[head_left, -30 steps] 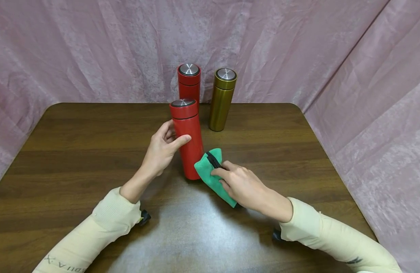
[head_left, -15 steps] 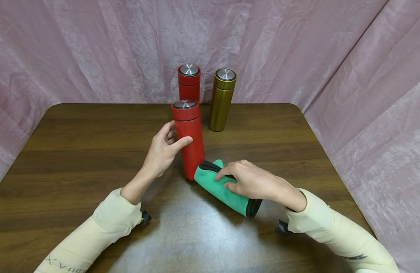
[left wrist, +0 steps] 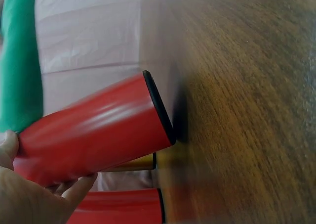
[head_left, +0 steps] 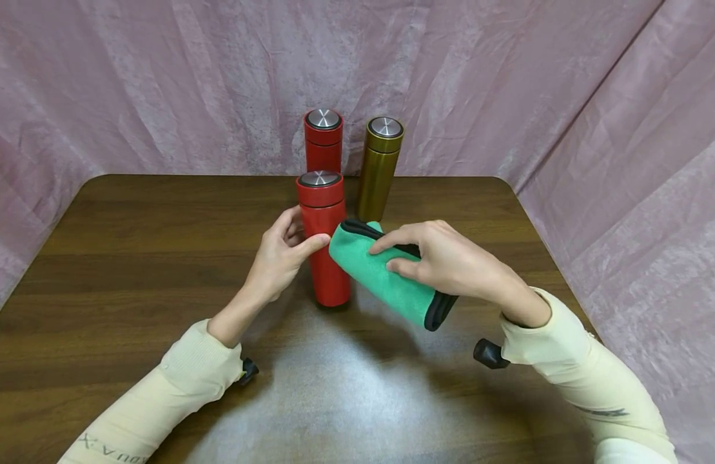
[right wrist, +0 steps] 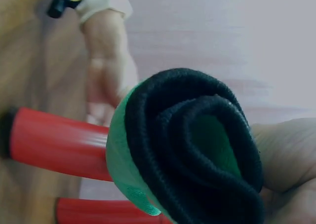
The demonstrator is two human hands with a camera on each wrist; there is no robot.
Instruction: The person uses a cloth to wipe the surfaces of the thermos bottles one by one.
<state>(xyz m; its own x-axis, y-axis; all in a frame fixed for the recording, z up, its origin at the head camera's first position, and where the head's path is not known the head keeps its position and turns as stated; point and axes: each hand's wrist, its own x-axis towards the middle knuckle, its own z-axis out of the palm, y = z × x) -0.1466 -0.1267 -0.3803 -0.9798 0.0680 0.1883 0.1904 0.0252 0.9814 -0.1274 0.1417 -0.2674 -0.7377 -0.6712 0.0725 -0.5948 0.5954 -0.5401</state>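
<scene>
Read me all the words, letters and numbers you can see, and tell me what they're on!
"X": on the pale yellow cloth left sleeve; the other dark letters are too skewed to read.
Pale yellow cloth right sleeve: a dark mark, too slanted to read.
Front red cylindrical bottle, rear red cylindrical bottle, gold cylindrical bottle and rolled green cloth with black edging: no writing shows.

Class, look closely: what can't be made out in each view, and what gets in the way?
Head: lower body of the rear red bottle, hidden by the front red bottle.
Left wrist: most of the gold bottle, hidden by the front red bottle.
Left wrist: one end of the green cloth, cut off by the top edge.
Right wrist: much of the right hand, cut off by the right edge.
</scene>
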